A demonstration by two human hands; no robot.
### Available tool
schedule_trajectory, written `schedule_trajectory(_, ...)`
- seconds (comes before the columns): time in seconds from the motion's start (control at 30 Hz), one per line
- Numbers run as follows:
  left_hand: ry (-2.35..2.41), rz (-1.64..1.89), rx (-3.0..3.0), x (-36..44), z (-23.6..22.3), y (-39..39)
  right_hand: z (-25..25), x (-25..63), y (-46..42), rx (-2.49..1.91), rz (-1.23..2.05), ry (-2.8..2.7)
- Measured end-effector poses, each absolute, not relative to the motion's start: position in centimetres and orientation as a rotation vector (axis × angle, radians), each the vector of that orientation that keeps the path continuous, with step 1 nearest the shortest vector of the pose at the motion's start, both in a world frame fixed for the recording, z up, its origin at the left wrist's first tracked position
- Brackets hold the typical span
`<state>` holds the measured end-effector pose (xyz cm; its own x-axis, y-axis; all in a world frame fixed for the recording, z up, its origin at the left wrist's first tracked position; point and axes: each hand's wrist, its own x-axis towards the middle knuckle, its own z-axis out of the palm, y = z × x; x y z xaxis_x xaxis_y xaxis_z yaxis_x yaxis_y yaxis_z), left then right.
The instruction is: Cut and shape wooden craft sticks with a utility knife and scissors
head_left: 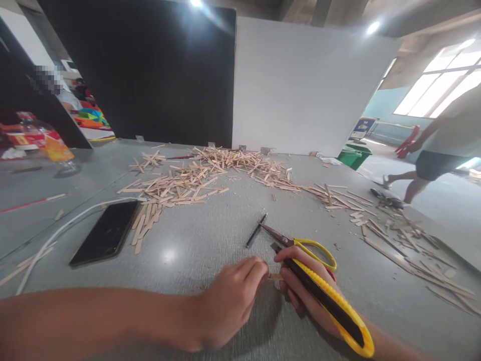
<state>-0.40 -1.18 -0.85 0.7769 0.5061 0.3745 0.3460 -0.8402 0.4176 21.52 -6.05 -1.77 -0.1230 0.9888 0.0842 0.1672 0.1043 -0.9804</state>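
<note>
Low in the middle of the head view, my left hand (236,296) is closed, its fingers pinching one end of a small wooden stick (276,277). My right hand (308,286) is wrapped round a yellow and black utility knife (334,303), whose handle slants down to the right. The knife's tip is near the stick, and the right fingertips are beside the stick's other end; whether they touch it I cannot tell. Just beyond my hands lie scissors with yellow handles (315,250) and a dark pen (257,230), which the scissors' tips meet.
Wooden sticks (180,183) are heaped across the table (210,225), with more strips (406,250) at right. A phone (107,233) and white cable (56,233) lie left, near a bottle (56,145). Black (161,75) and white panels (300,85) stand behind. A person (439,140) is at right.
</note>
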Motion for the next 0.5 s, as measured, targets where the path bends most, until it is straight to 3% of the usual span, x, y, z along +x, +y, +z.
schedule_trajectory(0.5, 0.483, 0.909, 2.581, -0.39, -0.46, -1.18, -2.00, 21.79, -6.15, -1.217, 1.132, -1.468)
